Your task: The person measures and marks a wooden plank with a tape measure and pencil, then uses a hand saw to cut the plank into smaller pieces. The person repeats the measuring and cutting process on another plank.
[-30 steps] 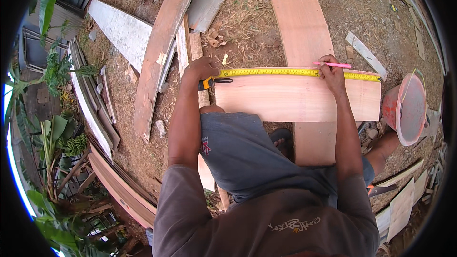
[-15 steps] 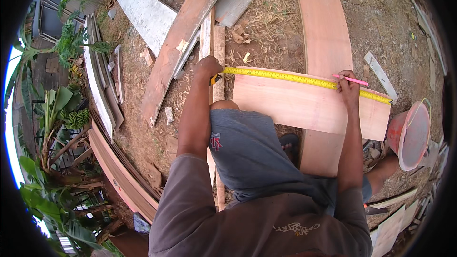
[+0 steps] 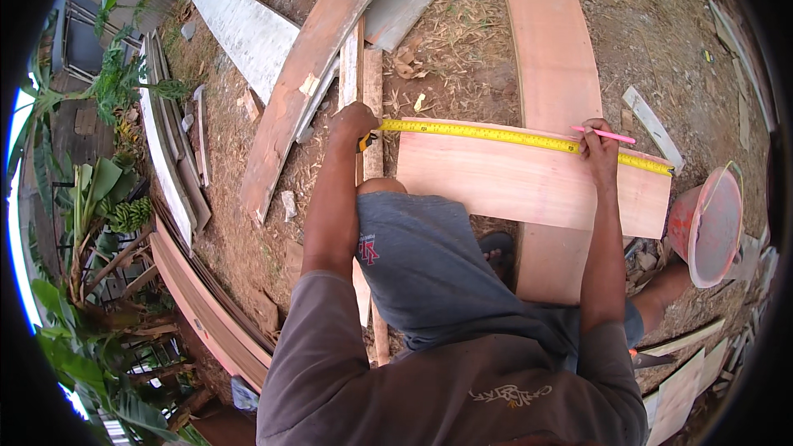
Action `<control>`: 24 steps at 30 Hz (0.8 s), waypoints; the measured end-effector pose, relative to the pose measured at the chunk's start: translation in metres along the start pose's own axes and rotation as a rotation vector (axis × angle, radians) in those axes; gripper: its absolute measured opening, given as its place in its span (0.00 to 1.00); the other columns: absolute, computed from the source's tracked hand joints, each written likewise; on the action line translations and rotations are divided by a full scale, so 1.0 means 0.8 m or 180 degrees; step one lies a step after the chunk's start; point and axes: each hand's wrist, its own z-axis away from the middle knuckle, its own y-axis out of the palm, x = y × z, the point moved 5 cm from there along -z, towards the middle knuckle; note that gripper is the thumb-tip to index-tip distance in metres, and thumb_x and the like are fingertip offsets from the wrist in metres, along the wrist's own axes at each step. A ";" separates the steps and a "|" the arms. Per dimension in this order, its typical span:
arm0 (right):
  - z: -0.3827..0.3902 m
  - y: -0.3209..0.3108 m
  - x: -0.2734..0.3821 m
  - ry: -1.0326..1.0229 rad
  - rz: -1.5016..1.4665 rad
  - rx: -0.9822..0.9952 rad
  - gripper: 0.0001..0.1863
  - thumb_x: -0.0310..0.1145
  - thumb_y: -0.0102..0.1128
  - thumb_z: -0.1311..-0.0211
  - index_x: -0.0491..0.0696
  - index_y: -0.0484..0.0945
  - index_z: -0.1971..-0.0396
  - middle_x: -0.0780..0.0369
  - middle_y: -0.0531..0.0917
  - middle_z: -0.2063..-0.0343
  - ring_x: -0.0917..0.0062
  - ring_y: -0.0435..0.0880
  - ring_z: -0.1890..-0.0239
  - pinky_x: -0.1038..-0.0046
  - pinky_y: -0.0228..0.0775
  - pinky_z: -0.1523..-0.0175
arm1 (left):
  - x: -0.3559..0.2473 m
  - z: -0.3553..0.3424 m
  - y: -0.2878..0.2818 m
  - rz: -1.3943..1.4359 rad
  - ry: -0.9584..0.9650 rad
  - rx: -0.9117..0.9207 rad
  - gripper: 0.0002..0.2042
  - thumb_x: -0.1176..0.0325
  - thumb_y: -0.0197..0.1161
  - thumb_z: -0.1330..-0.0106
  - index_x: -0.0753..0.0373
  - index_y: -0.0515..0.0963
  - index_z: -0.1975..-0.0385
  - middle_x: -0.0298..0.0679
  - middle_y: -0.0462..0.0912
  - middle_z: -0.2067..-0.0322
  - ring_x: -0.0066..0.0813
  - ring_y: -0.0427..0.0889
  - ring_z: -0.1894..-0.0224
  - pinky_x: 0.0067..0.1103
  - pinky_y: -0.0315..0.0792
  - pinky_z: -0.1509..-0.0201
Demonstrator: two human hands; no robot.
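Note:
A pale reddish board (image 3: 512, 177) lies crosswise in front of me, over a longer plank (image 3: 555, 41). Along its far edge runs the yellow blade of a tape measure (image 3: 496, 135), its end at the board's right corner. My left hand (image 3: 355, 120) is closed round the tape's case, just past the board's left end; only a bit of the yellow and black case shows. Above the blade, right of the board's middle, my right hand (image 3: 598, 147) grips a pink pencil (image 3: 615, 136). Its tip points left, close to the tape; whether it touches the wood I cannot tell.
A reddish bucket (image 3: 706, 227) stands beyond the board's right end. Long weathered planks (image 3: 289, 91) and a whitish board (image 3: 239, 29) lie at the far left. More timber (image 3: 202, 306) is stacked by the banana plants. A short white strip (image 3: 654, 128) lies at the right.
The whole view has shifted slightly. Both hands, the tape and the pencil keep nearly the same places on the board.

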 end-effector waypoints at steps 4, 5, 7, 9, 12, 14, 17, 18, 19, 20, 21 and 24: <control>0.001 -0.001 0.002 -0.0027 0.0024 -0.0031 0.03 0.29 0.55 0.27 0.48 0.76 0.62 0.70 0.76 0.80 0.90 0.71 0.80 0.84 0.64 0.77 | 0.002 -0.007 0.004 -0.0159 0.0102 -0.0084 0.21 0.48 0.66 0.39 0.53 0.85 0.51 0.40 0.86 0.48 0.44 0.84 0.44 0.54 0.64 0.33; 0.001 0.000 0.003 -0.0037 0.0007 -0.0035 0.03 0.29 0.55 0.27 0.48 0.76 0.62 0.70 0.76 0.80 0.90 0.71 0.80 0.84 0.64 0.78 | 0.003 -0.009 0.005 -0.0173 0.0109 -0.0100 0.21 0.49 0.66 0.39 0.52 0.85 0.51 0.39 0.86 0.48 0.44 0.84 0.44 0.54 0.63 0.32; 0.000 -0.001 0.002 -0.0030 -0.0021 -0.0066 0.03 0.29 0.55 0.28 0.48 0.76 0.62 0.70 0.76 0.80 0.90 0.71 0.80 0.84 0.64 0.78 | 0.004 -0.011 0.007 -0.0163 0.0100 -0.0071 0.20 0.49 0.65 0.39 0.51 0.85 0.51 0.39 0.86 0.47 0.44 0.84 0.44 0.55 0.61 0.31; 0.000 -0.003 -0.001 0.0080 -0.0040 -0.0148 0.02 0.29 0.55 0.28 0.48 0.76 0.62 0.70 0.76 0.80 0.90 0.71 0.80 0.84 0.64 0.78 | 0.005 -0.011 0.008 -0.0111 0.0062 0.0014 0.20 0.48 0.65 0.38 0.49 0.85 0.50 0.39 0.85 0.46 0.44 0.84 0.43 0.56 0.59 0.30; -0.001 -0.004 -0.004 0.0113 -0.0085 -0.0157 0.02 0.29 0.56 0.29 0.47 0.76 0.62 0.70 0.76 0.79 0.90 0.72 0.80 0.84 0.65 0.78 | -0.001 -0.005 0.011 -0.0157 0.0158 0.0080 0.18 0.49 0.60 0.34 0.48 0.85 0.49 0.40 0.83 0.42 0.45 0.80 0.39 0.61 0.51 0.28; -0.002 -0.003 -0.004 0.0008 -0.0070 -0.0106 0.02 0.29 0.56 0.29 0.47 0.76 0.62 0.70 0.76 0.79 0.90 0.72 0.80 0.84 0.65 0.78 | -0.005 -0.001 0.013 -0.0345 0.0152 0.0093 0.18 0.51 0.55 0.30 0.47 0.83 0.47 0.40 0.82 0.42 0.45 0.78 0.36 0.65 0.47 0.28; -0.002 -0.004 -0.008 -0.0003 -0.0043 -0.0116 0.02 0.29 0.55 0.29 0.47 0.76 0.62 0.69 0.76 0.79 0.90 0.72 0.80 0.84 0.66 0.78 | -0.008 0.003 0.016 -0.0478 0.0225 0.0026 0.17 0.50 0.54 0.29 0.48 0.83 0.48 0.41 0.83 0.43 0.45 0.78 0.37 0.64 0.46 0.27; -0.002 -0.004 -0.011 0.0105 -0.0082 -0.0146 0.02 0.29 0.55 0.29 0.47 0.76 0.62 0.69 0.76 0.79 0.90 0.72 0.79 0.84 0.66 0.78 | -0.008 0.006 0.016 -0.0511 0.0285 -0.0088 0.18 0.47 0.54 0.28 0.48 0.83 0.49 0.40 0.84 0.45 0.45 0.79 0.38 0.63 0.46 0.28; -0.002 -0.004 -0.009 -0.0017 -0.0044 -0.0100 0.02 0.29 0.55 0.29 0.47 0.76 0.62 0.69 0.76 0.79 0.90 0.72 0.79 0.83 0.66 0.78 | -0.007 0.007 0.016 -0.0482 0.0324 -0.0084 0.19 0.45 0.54 0.28 0.48 0.84 0.50 0.39 0.85 0.46 0.44 0.79 0.38 0.62 0.47 0.28; -0.003 -0.005 -0.008 -0.0024 -0.0047 -0.0084 0.02 0.29 0.55 0.29 0.48 0.76 0.62 0.69 0.76 0.79 0.90 0.73 0.79 0.83 0.66 0.78 | -0.006 0.007 0.016 -0.0465 0.0350 -0.0064 0.20 0.43 0.55 0.29 0.47 0.84 0.51 0.39 0.86 0.47 0.44 0.80 0.39 0.62 0.47 0.28; -0.003 -0.005 -0.011 0.0102 -0.0094 -0.0092 0.02 0.29 0.55 0.29 0.48 0.75 0.62 0.69 0.76 0.79 0.89 0.73 0.79 0.83 0.66 0.78 | -0.004 0.007 0.016 -0.0489 0.0351 -0.0057 0.21 0.41 0.55 0.30 0.47 0.85 0.52 0.38 0.86 0.49 0.43 0.80 0.40 0.61 0.48 0.29; -0.002 -0.005 -0.009 0.0139 -0.0093 -0.0075 0.02 0.29 0.56 0.29 0.48 0.75 0.63 0.69 0.75 0.79 0.89 0.73 0.79 0.83 0.67 0.78 | -0.004 0.010 0.013 -0.0325 0.0416 0.0002 0.24 0.36 0.56 0.32 0.49 0.87 0.58 0.40 0.89 0.55 0.42 0.83 0.43 0.56 0.50 0.28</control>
